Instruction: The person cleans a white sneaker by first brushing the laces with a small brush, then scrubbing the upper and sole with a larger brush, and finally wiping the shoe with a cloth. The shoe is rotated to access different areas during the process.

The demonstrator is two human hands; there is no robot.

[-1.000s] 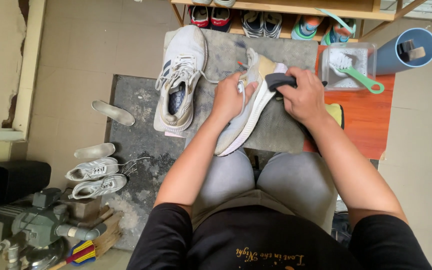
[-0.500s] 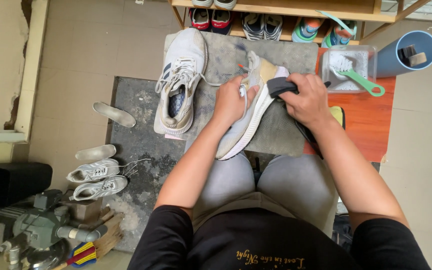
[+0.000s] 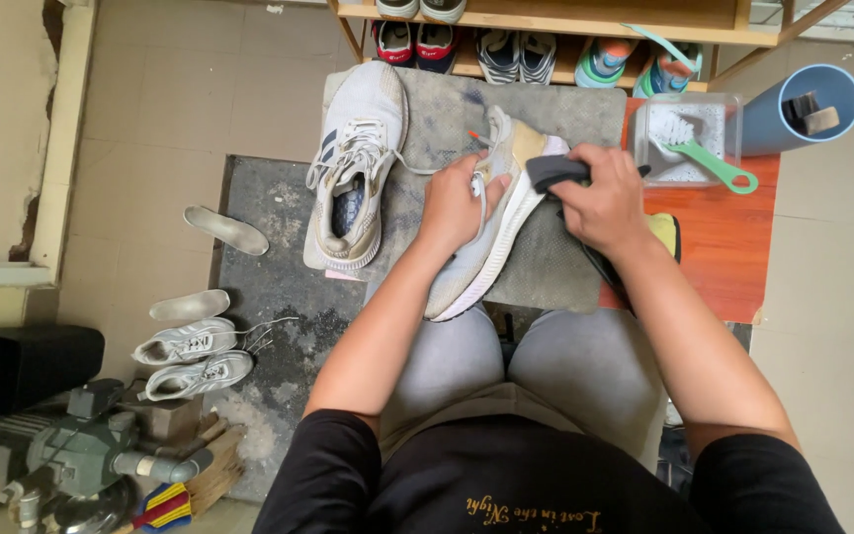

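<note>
My left hand [image 3: 457,203] grips a pale grey sneaker [image 3: 486,232] with a white sole, tilted on its side over a grey mat [image 3: 546,262]. My right hand [image 3: 595,203] is closed on a dark grey cloth or brush [image 3: 554,170] and presses it against the sneaker's heel side. The matching sneaker [image 3: 353,168] lies flat to the left on the same mat, laces loose.
A clear tub [image 3: 689,138] holding a green-handled brush [image 3: 714,163] sits on an orange table [image 3: 724,247]. A blue tube [image 3: 803,104] stands at right, a shoe rack [image 3: 546,30] behind. Small white shoes [image 3: 190,356], insoles [image 3: 224,227] and a machine [image 3: 61,450] are on the floor at left.
My right hand has shifted slightly along the sneaker's heel with the dark cloth; the left hand keeps its hold and the view has drifted a little.
</note>
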